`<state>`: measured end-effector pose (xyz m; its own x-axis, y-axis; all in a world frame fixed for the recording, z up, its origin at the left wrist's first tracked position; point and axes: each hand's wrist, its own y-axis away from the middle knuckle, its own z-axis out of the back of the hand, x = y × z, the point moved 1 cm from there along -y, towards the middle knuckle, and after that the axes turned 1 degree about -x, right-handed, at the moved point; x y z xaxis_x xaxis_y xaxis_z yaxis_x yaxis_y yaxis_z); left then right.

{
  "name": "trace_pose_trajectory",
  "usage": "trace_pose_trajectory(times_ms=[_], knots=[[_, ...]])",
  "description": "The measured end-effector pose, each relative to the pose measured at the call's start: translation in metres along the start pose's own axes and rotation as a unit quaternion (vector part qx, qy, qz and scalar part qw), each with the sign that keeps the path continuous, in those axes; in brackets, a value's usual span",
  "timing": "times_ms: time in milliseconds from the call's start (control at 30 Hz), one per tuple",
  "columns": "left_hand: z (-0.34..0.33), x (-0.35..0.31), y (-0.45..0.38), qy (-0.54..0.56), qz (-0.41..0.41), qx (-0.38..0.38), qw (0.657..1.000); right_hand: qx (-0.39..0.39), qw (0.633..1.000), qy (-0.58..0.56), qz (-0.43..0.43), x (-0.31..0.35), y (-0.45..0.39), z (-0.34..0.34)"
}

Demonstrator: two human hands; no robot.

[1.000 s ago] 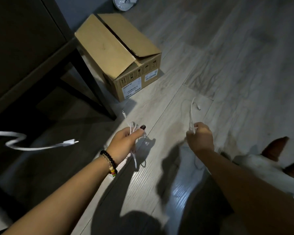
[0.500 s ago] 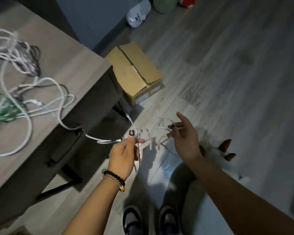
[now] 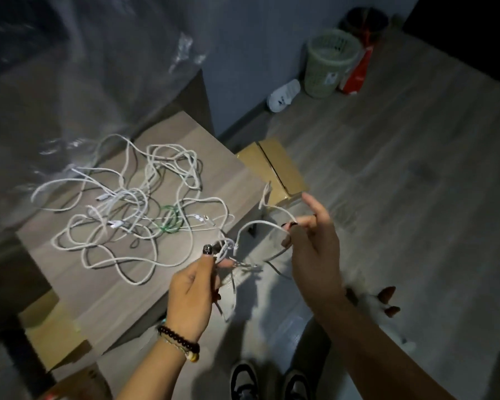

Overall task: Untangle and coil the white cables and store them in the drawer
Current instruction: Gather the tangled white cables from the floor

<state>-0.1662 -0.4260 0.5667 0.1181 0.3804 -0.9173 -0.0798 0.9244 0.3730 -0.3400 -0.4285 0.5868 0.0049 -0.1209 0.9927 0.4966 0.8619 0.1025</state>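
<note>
Both hands are up in front of the near right corner of the low grey wood-grain table (image 3: 185, 272), working one thin white cable (image 3: 254, 225). The left hand (image 3: 194, 293) (beaded bracelet on the wrist) has its fingers curled around a small bunch of that cable, thumb pressed on top, with loose ends dangling below the fist. From there the cable arcs over to the right hand (image 3: 312, 255), which pinches it between thumb and a bent finger while the index finger sticks out straight; a short tail of cable pokes up past that pinch. The rest of the job is sitting on the table top: a big messy tangle of white cables (image 3: 127, 209) spread across the middle of it, with a small green coiled wire (image 3: 169, 222) caught in the right part of the pile. I can't make out a drawer from this angle. Just off the table's far right corner there's a brown cardboard box (image 3: 274, 168) on the floor, and further back from it, against the wall, a pale green plastic mesh bin (image 3: 326, 64) with a white slipper (image 3: 283, 95) beside it.
</note>
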Motion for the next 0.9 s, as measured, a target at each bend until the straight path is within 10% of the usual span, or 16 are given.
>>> trace_pose_trajectory(times_ms=[433, 900], knots=[[0.089, -0.018, -0.005, 0.050, 0.016, -0.155, 0.986, 0.214, 0.955, 0.067, 0.192, 0.124, -0.061, -0.188], [0.041, -0.025, -0.074, 0.080, -0.008, -0.224, 0.971, 0.431, 0.830, 0.267, 0.232, 0.007, -0.174, -0.294]])
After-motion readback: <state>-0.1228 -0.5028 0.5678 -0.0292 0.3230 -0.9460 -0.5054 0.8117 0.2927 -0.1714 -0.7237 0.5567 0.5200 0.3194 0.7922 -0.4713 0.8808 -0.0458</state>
